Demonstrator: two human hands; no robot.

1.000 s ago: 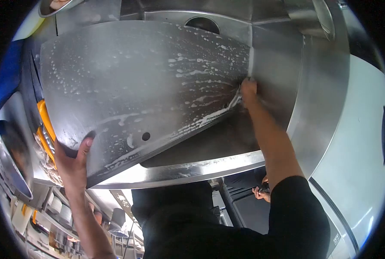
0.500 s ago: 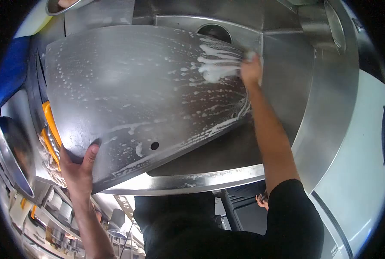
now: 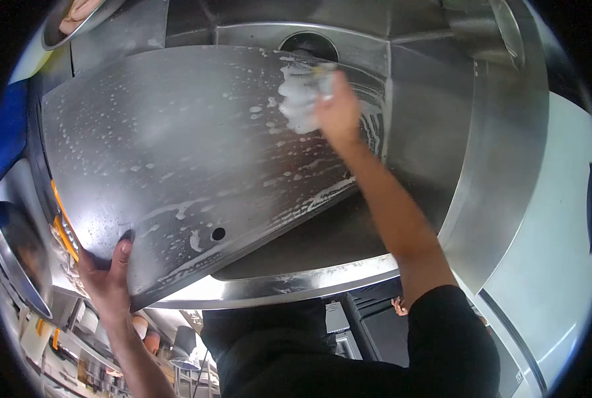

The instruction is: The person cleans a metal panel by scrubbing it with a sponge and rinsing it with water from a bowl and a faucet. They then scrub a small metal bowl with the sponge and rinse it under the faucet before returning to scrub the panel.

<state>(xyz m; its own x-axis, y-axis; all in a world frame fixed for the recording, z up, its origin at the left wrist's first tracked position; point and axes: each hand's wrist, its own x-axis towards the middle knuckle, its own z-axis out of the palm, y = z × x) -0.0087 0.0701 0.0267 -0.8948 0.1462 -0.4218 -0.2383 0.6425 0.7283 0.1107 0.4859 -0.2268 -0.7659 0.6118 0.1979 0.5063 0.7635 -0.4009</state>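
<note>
A large metal sheet [image 3: 177, 146] lies tilted across the sink [image 3: 428, 113], with soap suds and drops over its surface and a small round hole near its lower edge. My left hand [image 3: 107, 275] grips the sheet's lower left corner, thumb on top. Near the sheet's far right end, my right hand [image 3: 339, 109] is closed round a sponge [image 3: 324, 76], blurred by motion. White foam [image 3: 298, 99] is spread just left of that hand. Part of the round drain [image 3: 309, 45] shows beyond the sheet's far edge.
A metal bowl [image 3: 80, 23] with something pale in it stands at the upper left. A large round pan [image 3: 19, 255] and orange handles [image 3: 64, 235] are at the left. The sink's front rim [image 3: 302, 285] runs before my body. Another person's hand [image 3: 399, 306] shows below.
My right hand has moved left with the sponge, and the foam has been pushed left. The sheet, my left hand and the surroundings appear slightly shifted left in view.
</note>
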